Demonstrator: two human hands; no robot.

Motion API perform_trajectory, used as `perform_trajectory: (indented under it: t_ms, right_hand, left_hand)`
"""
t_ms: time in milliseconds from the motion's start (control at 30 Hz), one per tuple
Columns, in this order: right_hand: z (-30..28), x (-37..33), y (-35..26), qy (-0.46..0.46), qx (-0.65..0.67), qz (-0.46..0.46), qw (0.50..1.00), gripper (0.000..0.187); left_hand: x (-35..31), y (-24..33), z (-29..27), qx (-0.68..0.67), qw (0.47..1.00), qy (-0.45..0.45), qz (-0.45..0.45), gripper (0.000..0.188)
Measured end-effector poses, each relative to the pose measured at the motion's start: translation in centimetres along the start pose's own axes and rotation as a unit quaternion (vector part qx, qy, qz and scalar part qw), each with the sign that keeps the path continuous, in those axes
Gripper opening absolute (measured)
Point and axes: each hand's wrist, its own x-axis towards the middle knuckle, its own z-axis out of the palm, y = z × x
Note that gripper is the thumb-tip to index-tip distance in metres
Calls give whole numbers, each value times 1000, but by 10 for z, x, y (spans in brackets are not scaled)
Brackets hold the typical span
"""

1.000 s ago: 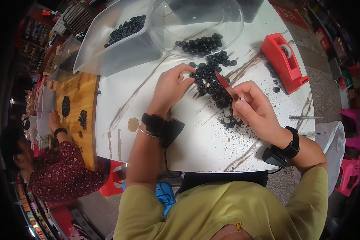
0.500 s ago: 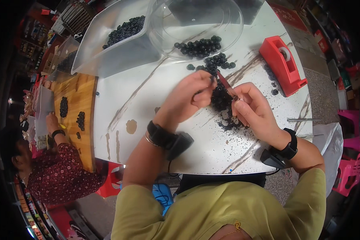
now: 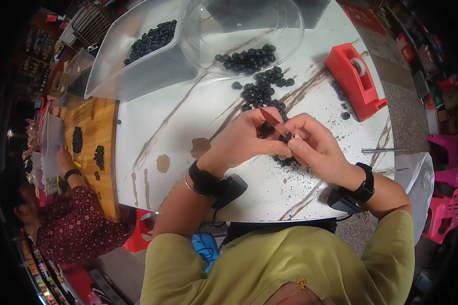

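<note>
My right hand (image 3: 320,152) is closed around a small knife (image 3: 271,119), whose reddish blade points up and left. My left hand (image 3: 241,140) meets it, thumb and fingers pinched at the blade; a small black round piece seems to be between them, mostly hidden by the fingers. Just beyond my hands lies a loose heap of black round pieces (image 3: 259,92), several with a light hole in the middle. Dark crumbs (image 3: 310,189) are scattered over the white table (image 3: 163,112) under and beside my right hand.
A clear round dish (image 3: 301,40) with black pieces stands at the back, beside a translucent bin (image 3: 132,81) holding many more. To the right is a red tape dispenser (image 3: 356,81) and a metal rod (image 3: 384,150). A co-worker (image 3: 81,218) sits at a wooden board (image 3: 99,132) on the left.
My left hand has come from the heap down and right to the knife in my right hand. The hands, apart before, now meet at the blade.
</note>
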Motion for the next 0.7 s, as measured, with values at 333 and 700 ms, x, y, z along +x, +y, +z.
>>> perform_trajectory:
  t_ms: [333, 700]
  right_hand:
    - [0, 2, -3, 46, 5, 13, 999, 21]
    - [-3, 3, -4, 89, -15, 27, 996, 21]
  left_hand:
    - [0, 2, 2, -65, 996, 66, -13, 17]
    - [1, -7, -5, -299, 954, -10, -32, 18]
